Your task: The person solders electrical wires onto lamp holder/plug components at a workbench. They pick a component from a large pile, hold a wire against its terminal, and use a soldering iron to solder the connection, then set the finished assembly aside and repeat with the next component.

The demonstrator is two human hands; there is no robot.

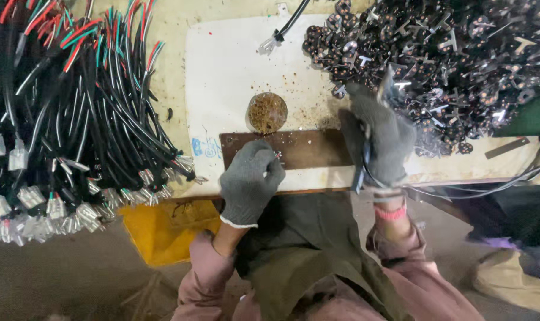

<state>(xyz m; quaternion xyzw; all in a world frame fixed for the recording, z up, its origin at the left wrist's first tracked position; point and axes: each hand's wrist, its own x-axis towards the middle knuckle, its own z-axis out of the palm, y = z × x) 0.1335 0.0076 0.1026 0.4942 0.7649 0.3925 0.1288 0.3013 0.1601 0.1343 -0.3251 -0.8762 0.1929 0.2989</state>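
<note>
Grey-gloved hands [249, 178] curled over board [305, 148]

right hand [377, 139] motion-blurred, cable bundle [74, 119] cropped

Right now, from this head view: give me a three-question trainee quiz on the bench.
1. True or false: both hands wear grey knit gloves.
2. Which side of the bench holds the bundle of black cables with coloured wires? A) the person's left B) the person's right
3. What round thing lies just beyond the dark brown wooden board?

Key:
1. True: left hand, right hand.
2. A: bundle of black cables lies left; the heap of small black plug inserts with metal prongs lies right.
3. A round dish of brown granules, beyond the board.
</note>
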